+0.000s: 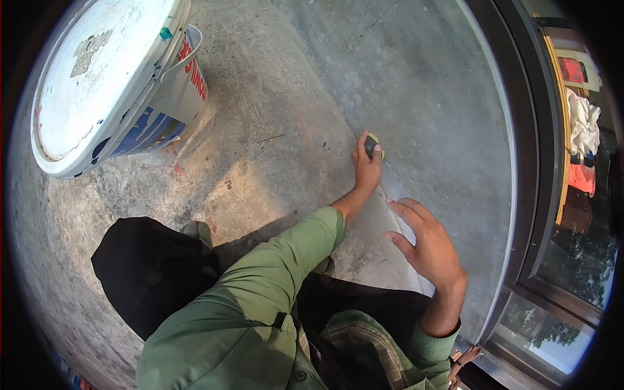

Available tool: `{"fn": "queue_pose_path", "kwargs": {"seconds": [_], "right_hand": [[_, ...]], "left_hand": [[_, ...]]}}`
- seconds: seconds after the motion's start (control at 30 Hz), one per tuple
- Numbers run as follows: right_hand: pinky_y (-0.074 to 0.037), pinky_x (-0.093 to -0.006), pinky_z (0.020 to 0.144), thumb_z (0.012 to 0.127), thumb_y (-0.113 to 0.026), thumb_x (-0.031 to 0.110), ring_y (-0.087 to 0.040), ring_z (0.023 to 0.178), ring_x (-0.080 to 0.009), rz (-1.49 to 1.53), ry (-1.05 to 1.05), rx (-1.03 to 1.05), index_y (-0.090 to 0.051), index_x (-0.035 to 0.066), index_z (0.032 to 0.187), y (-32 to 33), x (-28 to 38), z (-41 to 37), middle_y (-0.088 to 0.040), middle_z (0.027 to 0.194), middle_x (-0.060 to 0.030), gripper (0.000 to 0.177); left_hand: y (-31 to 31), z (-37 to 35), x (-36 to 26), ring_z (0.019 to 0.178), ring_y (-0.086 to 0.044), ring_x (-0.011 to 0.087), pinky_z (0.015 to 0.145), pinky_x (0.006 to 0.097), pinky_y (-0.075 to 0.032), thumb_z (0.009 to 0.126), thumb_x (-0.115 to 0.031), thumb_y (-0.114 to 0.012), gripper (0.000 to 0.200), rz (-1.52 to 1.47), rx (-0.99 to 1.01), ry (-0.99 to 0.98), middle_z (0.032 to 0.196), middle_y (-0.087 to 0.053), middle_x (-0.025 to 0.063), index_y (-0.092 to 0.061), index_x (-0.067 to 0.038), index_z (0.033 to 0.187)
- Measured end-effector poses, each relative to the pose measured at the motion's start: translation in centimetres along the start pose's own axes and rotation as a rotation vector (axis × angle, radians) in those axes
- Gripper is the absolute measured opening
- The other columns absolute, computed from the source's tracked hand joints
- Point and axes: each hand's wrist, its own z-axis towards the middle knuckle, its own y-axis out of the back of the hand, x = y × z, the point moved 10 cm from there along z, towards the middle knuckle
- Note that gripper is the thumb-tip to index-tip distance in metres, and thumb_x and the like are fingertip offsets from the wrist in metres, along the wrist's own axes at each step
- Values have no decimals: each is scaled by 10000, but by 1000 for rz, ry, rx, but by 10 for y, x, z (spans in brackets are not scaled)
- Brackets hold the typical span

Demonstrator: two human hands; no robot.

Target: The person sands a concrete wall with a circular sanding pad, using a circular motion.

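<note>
My left hand [366,170] reaches out over the concrete floor [279,149] and presses a small dark round object with a yellow-green edge [374,147] against it, fingers closed on it. My right hand [430,250] hovers nearer to me, just above the floor, with fingers spread and nothing in it. A thin pale line [396,205] on the floor seems to run from the object toward my right hand. Both arms are in green sleeves; my black-trousered knee [149,273] is bent at the lower left.
A large white lidded bucket [110,78] with red and blue print stands at the upper left. A dark metal window frame [533,195] with glass runs along the right side; cloths [582,130] show beyond it. A crack [374,23] marks the far floor.
</note>
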Motion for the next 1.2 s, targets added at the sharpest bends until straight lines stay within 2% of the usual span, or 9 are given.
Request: {"fn": "queue_pose_path", "kwargs": {"seconds": [0.1,0.23,0.4,0.57,0.63,0.73,1.03,1.13,1.2], "right_hand": [[-526,-450,1021,904,-755,237,-609,1217,-403,3,-21,-9,-586,101,1394,1,-2,4,-597,1354,-215,536],[-526,-449,1029,902,-755,249,-610,1224,-395,-4,-72,8,-583,103,1398,-2,-12,-2,-595,1361,-210,544],[-527,-442,1036,902,-753,265,-613,1229,-386,-3,-54,-2,-585,106,1398,-2,-13,-7,-594,1368,-206,547],[-529,-444,1021,903,-755,244,-614,1220,-392,9,-38,23,-582,107,1403,-8,-15,4,-593,1362,-212,546],[-529,-445,1018,902,-756,238,-615,1216,-392,5,-31,34,-581,106,1404,-9,-10,6,-595,1357,-213,548],[-529,-445,1016,900,-757,231,-616,1210,-394,6,-26,29,-578,104,1405,-4,-5,11,-597,1350,-213,550],[-538,-447,1019,904,-750,252,-618,1220,-382,-9,-62,9,-577,120,1406,-3,-19,-7,-598,1360,-199,547],[-542,-447,1014,901,-752,257,-620,1220,-381,-1,-62,-4,-581,121,1404,-1,-20,-11,-599,1361,-198,548],[-544,-446,1010,899,-754,257,-620,1218,-383,6,-54,-2,-581,119,1403,-2,-19,-10,-599,1359,-200,550]], "left_hand": [[-6,-16,-13,1259,-454,425,1099,477,-387,1060,-279,-523,585,80,-76,-128,1394,-361,280,-287,-261,1595],[34,51,-71,1194,-518,396,1066,442,-423,1053,-271,-520,586,-52,-190,-135,1392,-369,252,-296,-251,1594],[72,111,-148,1185,-525,413,1051,444,-443,1037,-248,-528,566,191,-208,-295,1405,-346,255,-332,-234,1568],[39,49,-83,1297,-449,414,1089,463,-414,1036,-269,-548,576,292,-94,-364,1457,-291,271,-332,-165,1560],[19,8,-41,1290,-452,399,1043,445,-463,1034,-245,-575,572,260,5,-493,1457,-292,264,-347,-167,1553],[5,-18,-23,1284,-453,380,1000,418,-494,1033,-241,-593,559,236,98,-464,1456,-292,258,-374,-172,1543],[71,91,-120,1241,-477,364,1057,438,-436,1015,-217,-606,555,280,-93,-521,1412,-387,235,-394,-172,1526],[63,77,-117,1268,-456,362,1060,422,-432,1016,-222,-601,567,284,-102,-575,1402,-397,227,-379,-164,1535],[47,53,-85,1291,-434,360,1049,407,-439,1023,-226,-591,568,196,-82,-410,1415,-382,224,-370,-170,1544]]}}
